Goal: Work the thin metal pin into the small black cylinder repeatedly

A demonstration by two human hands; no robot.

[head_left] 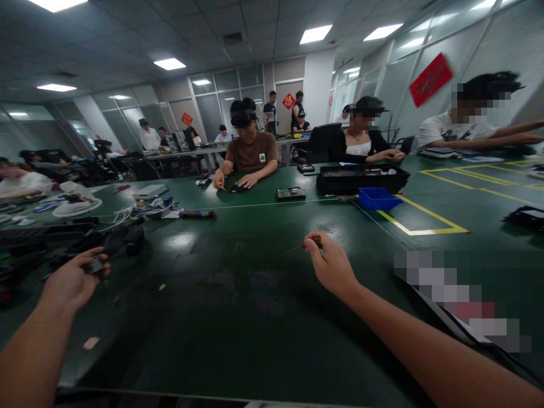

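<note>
At the left, my left hand [70,280] is closed around a small dark object with a greyish metallic part [96,266]; its kind is unclear. Just behind that hand lies a black rounded object [124,241] on the green tabletop [199,334]. Over the middle right of the table, my right hand [329,260] grips a screwdriver [312,242] by its reddish-brown handle. The thin shaft points left, above the table. Part of the handle is covered by the fingers.
Across the table a person [253,150] handles a dark item. A circuit-board device [291,194], a blue bin [378,198] and a long black tray [361,180] stand at mid-table. Cables [127,214] and a white round part [76,207] lie left. Yellow tape [437,231] marks the right.
</note>
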